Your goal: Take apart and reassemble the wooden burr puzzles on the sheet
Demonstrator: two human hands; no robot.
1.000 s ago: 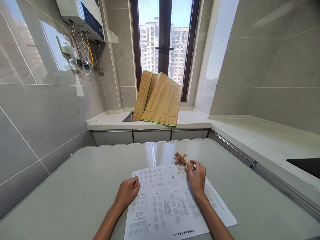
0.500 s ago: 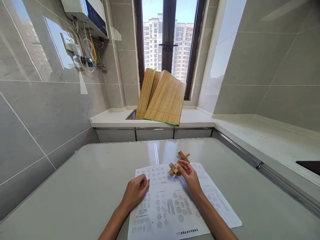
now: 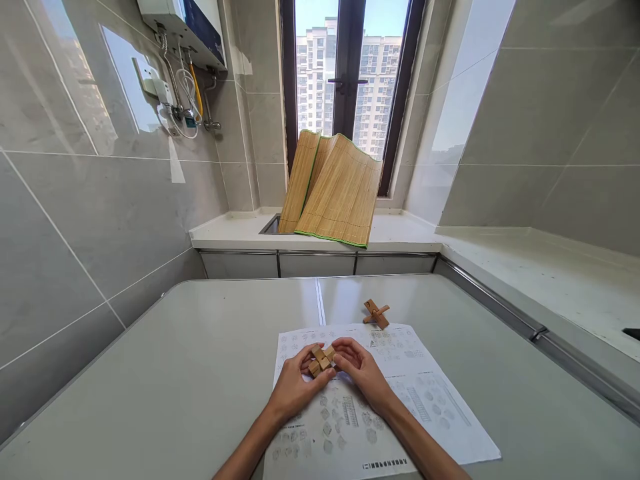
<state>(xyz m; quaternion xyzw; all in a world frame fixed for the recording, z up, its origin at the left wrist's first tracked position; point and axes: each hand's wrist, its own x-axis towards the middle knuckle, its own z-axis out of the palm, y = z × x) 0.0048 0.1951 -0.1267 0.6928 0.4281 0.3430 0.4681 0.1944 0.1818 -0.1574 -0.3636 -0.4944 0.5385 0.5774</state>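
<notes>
A small wooden interlocking puzzle [image 3: 323, 360], made of light blocks, is held between both hands just above the printed sheet. My left hand [image 3: 297, 383] closes around its left side, thumb in front and fingers behind. On the opposite side, my right hand [image 3: 361, 370] grips it between thumb and fingers. Beneath them lies the large paper sheet [image 3: 400, 427] printed with rows of small diagrams. Past the sheet's far edge rests a second, darker wooden puzzle of crossed pieces [image 3: 377, 314], touched by neither hand.
The pale table [image 3: 200, 373] has a seam running away from me. Behind it, a folded bamboo mat [image 3: 343, 190] leans over a white counter [image 3: 400, 230] by the window. A water heater [image 3: 185, 30] with hoses hangs on the left wall.
My right hand has brought the light puzzle left and nearer. My left hand has moved up from the paper and taken hold of it too. The view has shifted slightly.
</notes>
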